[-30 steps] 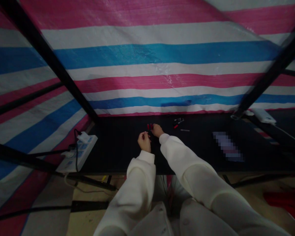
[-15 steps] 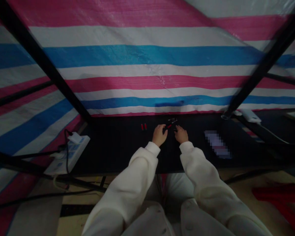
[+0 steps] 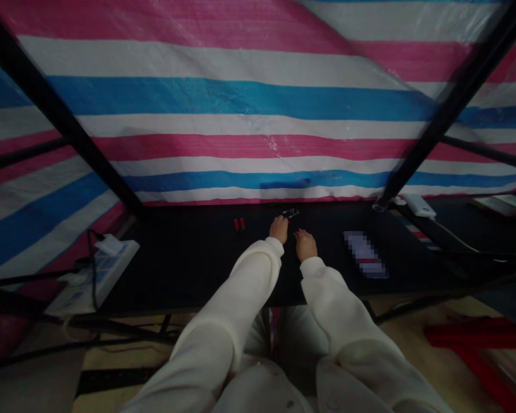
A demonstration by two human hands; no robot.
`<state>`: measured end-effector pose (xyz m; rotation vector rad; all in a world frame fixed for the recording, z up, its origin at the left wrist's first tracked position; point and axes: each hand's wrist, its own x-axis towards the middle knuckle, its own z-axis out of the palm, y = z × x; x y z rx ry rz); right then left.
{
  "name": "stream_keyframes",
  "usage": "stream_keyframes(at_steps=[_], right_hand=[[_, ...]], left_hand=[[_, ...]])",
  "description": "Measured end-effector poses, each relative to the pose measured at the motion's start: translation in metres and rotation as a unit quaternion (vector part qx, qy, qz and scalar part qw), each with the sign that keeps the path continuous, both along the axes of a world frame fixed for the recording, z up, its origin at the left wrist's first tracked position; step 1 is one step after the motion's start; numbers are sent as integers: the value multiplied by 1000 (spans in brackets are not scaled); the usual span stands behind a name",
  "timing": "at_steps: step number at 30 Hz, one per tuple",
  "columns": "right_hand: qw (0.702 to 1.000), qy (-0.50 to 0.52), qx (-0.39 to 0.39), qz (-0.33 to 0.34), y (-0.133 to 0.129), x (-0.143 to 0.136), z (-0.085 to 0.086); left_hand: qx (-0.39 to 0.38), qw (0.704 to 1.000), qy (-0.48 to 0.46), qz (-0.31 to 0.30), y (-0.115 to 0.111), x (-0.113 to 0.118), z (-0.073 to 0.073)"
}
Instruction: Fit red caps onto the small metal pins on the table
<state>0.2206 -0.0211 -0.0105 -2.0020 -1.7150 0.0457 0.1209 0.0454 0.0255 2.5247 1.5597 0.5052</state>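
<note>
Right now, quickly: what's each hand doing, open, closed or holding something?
Left hand: by the metal pieces; whether it grips any cannot be told.
Right hand: to their right, nearer the person; its grip cannot be told.

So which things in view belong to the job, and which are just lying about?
Job, judging by closeness to the hands:
- small silver-and-black items, by the left hand
- two red pieces, side by side, left of that hand

Unclear whether the right hand holds anything.

Probably just lying about:
- power strip
- pixelated flat thing
- white box
</note>
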Motion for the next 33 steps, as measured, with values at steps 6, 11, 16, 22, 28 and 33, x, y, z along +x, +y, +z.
stream_keyframes(at_steps=[6,11,16,22,28,33], right_hand=[[998,-29,19,-53,-10,-4,15],[997,43,45,-35,-10,-2,20],[926,336,170,25,-11,-13,34],[776,582,223,94,-23,-42,55],[762,608,173,140,-30,-51,63],[774,591,146,177,-32,-53,67]], left_hand=[[-39,999,14,8,-5,-6,14],[-131,987,-87,35,-7,-32,24],[-275,834,-476,51,-31,-57,33],[-264,720,-640,45,-67,-70,42],[-266,720,-640,15,-76,-80,48],[-267,720,-641,8,-78,-81,52]])
